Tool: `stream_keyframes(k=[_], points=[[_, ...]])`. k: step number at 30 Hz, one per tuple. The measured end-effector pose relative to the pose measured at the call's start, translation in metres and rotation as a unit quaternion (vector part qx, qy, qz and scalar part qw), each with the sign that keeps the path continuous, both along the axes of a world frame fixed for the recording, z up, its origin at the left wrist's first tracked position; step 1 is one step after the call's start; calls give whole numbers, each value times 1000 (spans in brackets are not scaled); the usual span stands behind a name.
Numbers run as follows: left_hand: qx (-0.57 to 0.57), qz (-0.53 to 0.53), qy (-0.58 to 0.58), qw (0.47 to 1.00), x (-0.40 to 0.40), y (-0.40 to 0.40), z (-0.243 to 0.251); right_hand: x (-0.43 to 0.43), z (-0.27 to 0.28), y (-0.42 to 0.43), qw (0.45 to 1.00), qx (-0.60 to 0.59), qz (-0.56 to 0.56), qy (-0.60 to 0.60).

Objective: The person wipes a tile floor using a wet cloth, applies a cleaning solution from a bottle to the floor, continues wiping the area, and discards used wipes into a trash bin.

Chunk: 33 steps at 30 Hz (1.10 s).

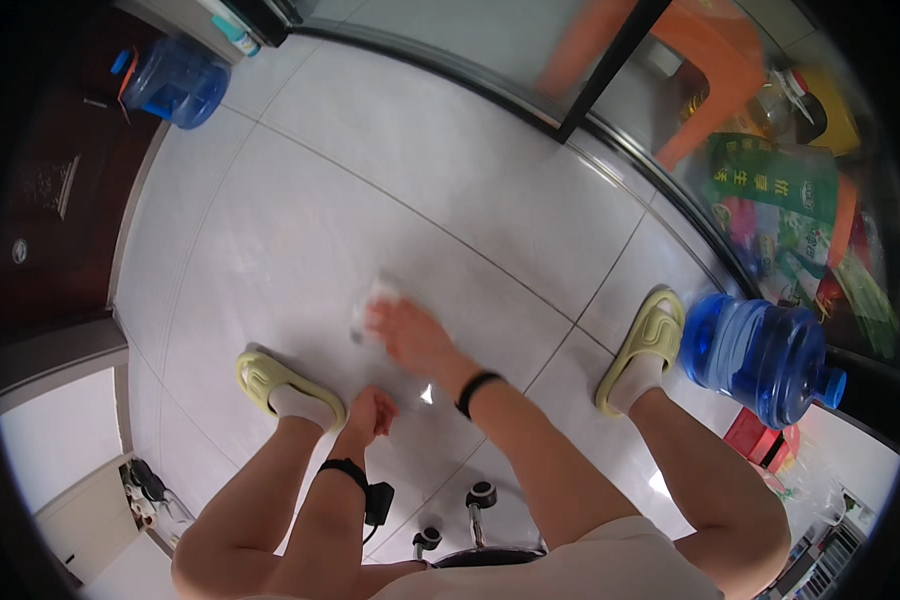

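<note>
Pale floor tiles (330, 210) lie before me. My right hand (412, 334), motion-blurred, is low over them with its fingers on a small white cloth or wipe (384, 285). The blur hides its exact kind and much of its shape. Beside my left foot, my left hand (371, 414) hangs with loosely curled fingers, and nothing shows in it. A black strap with a small box (377, 502) sits on the left forearm. Both feet wear pale green slippers, the left slipper (259, 381) nearest my left hand and the right slipper (649, 330) farther off.
A blue water jug (754, 356) lies against my right slipper. Another water jug (180, 82) stands by the dark door (60, 172). Behind the glass door's black frame (570, 127) are an orange stool (720, 60) and bags. Chair casters (481, 495) stand below me.
</note>
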State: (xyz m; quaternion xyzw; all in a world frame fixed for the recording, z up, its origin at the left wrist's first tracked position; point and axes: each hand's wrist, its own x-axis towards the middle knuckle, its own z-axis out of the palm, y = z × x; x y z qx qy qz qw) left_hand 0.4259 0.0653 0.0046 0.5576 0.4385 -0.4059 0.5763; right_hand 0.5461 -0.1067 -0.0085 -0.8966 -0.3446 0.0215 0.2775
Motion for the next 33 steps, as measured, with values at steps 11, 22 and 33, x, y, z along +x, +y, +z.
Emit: stream_keyframes(k=[11, 22, 33], points=[[112, 94, -50, 988, 156, -7, 25, 19, -11, -263, 860, -103, -494, -79], [158, -30, 5, 987, 163, -1, 10, 129, 1, -41, 991, 52, -126, -10], [166, -26, 20, 986, 161, -3, 7, 127, -16, -276, 617, -90, -781, -39]])
